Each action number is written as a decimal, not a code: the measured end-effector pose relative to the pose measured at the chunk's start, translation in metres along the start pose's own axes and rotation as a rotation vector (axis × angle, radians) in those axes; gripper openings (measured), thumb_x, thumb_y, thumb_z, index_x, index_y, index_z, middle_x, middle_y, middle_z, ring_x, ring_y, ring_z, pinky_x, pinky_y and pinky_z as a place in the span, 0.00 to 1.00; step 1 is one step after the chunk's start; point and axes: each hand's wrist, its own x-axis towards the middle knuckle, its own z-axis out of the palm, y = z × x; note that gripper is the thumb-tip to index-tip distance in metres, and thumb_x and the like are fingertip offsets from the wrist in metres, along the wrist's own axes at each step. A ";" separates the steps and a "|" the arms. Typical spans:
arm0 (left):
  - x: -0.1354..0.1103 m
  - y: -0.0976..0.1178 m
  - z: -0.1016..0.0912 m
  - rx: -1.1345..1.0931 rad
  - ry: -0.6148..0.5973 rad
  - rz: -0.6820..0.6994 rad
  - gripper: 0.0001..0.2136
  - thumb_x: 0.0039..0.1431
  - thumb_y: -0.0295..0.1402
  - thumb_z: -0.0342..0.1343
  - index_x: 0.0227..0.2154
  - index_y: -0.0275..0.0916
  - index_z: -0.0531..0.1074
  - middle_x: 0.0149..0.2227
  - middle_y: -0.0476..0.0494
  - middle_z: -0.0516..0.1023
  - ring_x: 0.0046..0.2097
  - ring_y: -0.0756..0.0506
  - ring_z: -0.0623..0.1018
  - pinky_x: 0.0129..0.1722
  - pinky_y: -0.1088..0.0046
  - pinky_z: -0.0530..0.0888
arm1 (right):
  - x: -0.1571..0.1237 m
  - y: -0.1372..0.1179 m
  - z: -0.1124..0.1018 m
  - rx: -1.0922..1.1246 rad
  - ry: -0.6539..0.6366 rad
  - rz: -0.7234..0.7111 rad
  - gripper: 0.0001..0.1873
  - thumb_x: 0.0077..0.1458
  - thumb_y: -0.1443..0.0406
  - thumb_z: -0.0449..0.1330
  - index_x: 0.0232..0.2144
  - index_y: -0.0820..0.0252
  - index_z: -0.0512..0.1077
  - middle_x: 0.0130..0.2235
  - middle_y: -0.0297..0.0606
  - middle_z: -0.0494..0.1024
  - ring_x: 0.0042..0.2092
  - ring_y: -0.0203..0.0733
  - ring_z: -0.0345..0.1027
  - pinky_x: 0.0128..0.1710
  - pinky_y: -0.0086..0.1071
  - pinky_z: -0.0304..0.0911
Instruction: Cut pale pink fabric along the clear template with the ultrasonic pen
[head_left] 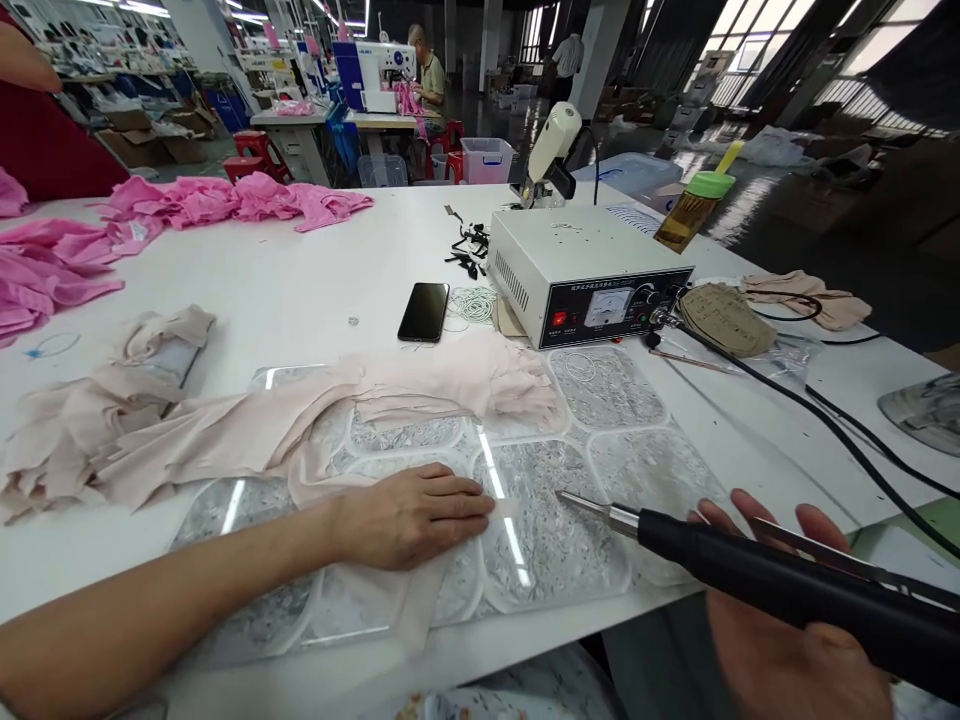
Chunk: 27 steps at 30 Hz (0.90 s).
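Note:
My left hand (416, 515) lies palm down, fingers stretched flat, over a thin beige fabric strip (416, 610) on a clear, grey-patterned mat (551, 530). Part of the strip is hidden under the palm. Across my right hand (787, 650) rests a black welding pen (750, 560), its pointed metal tip above the mat, right of my left fingers. Metal tweezers (832, 552) sit in the same hand, beside the pen. Beyond my left hand, a pile of beige fabric pieces (450, 380) spreads over the mat.
A white control box (585, 250) with a dial stands behind the mat; a black cable (810, 400) runs from it to the right. A phone (424, 312), pink fabric (232, 200) and a green-lidded jar (694, 210) lie around. Co-workers are in the background.

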 end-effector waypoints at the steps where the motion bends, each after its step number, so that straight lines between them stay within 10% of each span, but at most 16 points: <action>1: 0.000 0.000 0.000 0.000 0.005 0.004 0.15 0.71 0.27 0.43 0.51 0.32 0.73 0.53 0.36 0.76 0.56 0.42 0.75 0.53 0.65 0.72 | 0.002 -0.002 0.012 0.138 0.096 0.020 0.22 0.59 0.55 0.52 0.55 0.50 0.65 0.51 0.44 0.72 0.48 0.50 0.73 0.46 0.50 0.70; 7: 0.001 0.001 -0.001 -0.022 0.030 -0.008 0.15 0.71 0.27 0.44 0.52 0.34 0.73 0.53 0.36 0.77 0.56 0.42 0.75 0.53 0.65 0.72 | 0.020 -0.018 0.060 0.398 0.156 0.006 0.10 0.54 0.59 0.50 0.34 0.52 0.68 0.30 0.33 0.60 0.26 0.37 0.56 0.28 0.36 0.61; 16: 0.002 0.001 0.001 -0.038 0.053 0.000 0.15 0.71 0.26 0.43 0.50 0.32 0.74 0.52 0.36 0.77 0.55 0.41 0.75 0.52 0.64 0.72 | 0.017 -0.040 0.074 0.334 -0.188 -0.098 0.12 0.57 0.56 0.47 0.36 0.52 0.66 0.32 0.35 0.62 0.23 0.36 0.55 0.24 0.35 0.57; 27: 0.002 0.001 0.001 -0.013 0.046 0.003 0.17 0.72 0.27 0.40 0.48 0.31 0.75 0.53 0.38 0.77 0.54 0.42 0.75 0.50 0.65 0.71 | 0.018 -0.037 0.077 0.353 -0.280 -0.097 0.10 0.57 0.57 0.50 0.38 0.51 0.68 0.32 0.37 0.62 0.25 0.39 0.58 0.24 0.38 0.60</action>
